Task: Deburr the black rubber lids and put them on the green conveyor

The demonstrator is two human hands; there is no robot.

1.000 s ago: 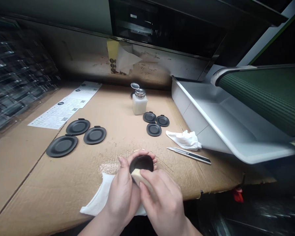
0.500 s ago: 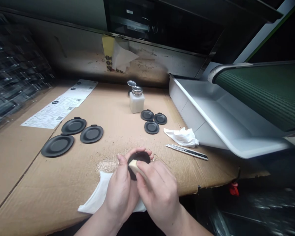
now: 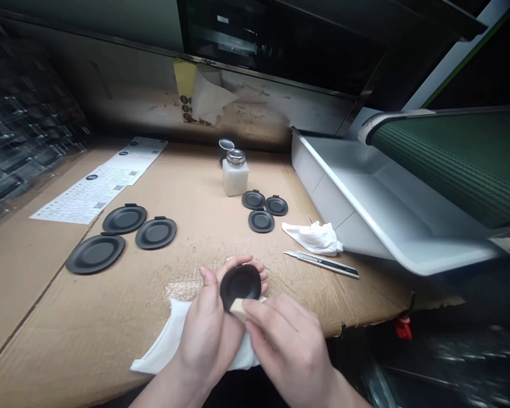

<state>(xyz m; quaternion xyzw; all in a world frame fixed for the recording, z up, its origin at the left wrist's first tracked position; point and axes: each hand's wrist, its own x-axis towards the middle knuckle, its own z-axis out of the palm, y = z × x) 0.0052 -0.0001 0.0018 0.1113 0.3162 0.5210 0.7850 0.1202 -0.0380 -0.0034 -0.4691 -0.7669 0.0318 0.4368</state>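
A round black dish-shaped part (image 3: 240, 281) rests in my left hand (image 3: 210, 323), with the thumb on one side and the fingertips curled round its far edge. My right hand (image 3: 291, 340) pinches a small cream-coloured block (image 3: 238, 306), sponge-like in look, against the near rim of the black part. Beneath both hands a white cloth (image 3: 164, 337) lies at the cardboard's front edge. Similar black parts lie flat in two groups: three larger ones (image 3: 156, 233) to the left, and three smaller ones (image 3: 261, 221) ahead.
A square bottle (image 3: 235, 177) with its metal lid flipped up stands behind the small parts. Right of them lie a crumpled white cloth (image 3: 314, 238) and a utility knife (image 3: 322, 264), beside a white bin (image 3: 318, 175). Printed sheets (image 3: 80, 198) lie at left; clear plastic trays (image 3: 21, 107) stack beyond.
My right hand has drawn the cream block from the middle of the black part toward its near rim, uncovering more of the surface. My left hand stays nearly in place.
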